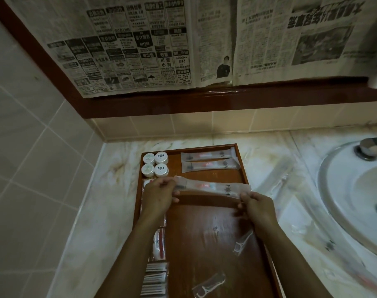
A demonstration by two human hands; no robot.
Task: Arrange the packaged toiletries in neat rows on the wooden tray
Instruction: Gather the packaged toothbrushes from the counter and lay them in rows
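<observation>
A wooden tray [207,229] lies on the marble counter. Both hands hold one long clear toothbrush packet [213,188] crosswise just above the tray. My left hand [159,195] pinches its left end and my right hand [258,206] pinches its right end. Two matching packets [209,160] lie side by side at the tray's far right. Several small white jars [155,164] stand in a square at the far left corner. Small sachets [156,276] line the left edge, partly hidden by my left arm. Two floss picks in wrappers [241,244] lie on the near right part.
A white sink basin [355,196] with a metal tap base [371,148] lies to the right. More clear packets [329,246] lie on the marble counter [97,211] between tray and sink. Tiled walls close the left and back. Newspaper covers the framed mirror above.
</observation>
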